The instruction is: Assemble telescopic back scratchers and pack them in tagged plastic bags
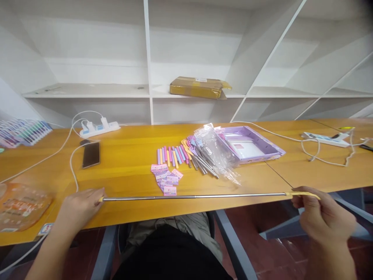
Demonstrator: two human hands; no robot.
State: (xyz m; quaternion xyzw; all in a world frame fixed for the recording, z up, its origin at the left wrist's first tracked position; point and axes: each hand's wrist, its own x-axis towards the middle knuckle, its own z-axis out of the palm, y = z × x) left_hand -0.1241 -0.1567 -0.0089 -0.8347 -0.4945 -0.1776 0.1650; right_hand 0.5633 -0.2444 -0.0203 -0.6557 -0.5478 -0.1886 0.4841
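A telescopic back scratcher (195, 196) with a metal rod is stretched out long above the table's front edge. My left hand (83, 206) is closed round one end, where a bit of yellow handle shows. The yellow head at the other end is gripped by my right hand (325, 214). Beyond the rod lie a fan of small pink and purple cards (167, 179) and a row of coloured handle sleeves (172, 156). Several collapsed back scratchers (201, 157) with pink, yellow and blue heads rest beside them, partly under a clear plastic bag (224, 159).
A purple open box (278, 152) stands behind the bag. A phone (91, 154), a white power strip (100, 130) and an orange package (23, 208) are on the left. Another power strip (326, 139) with cables lies right. A cardboard box (198, 87) sits on the shelf.
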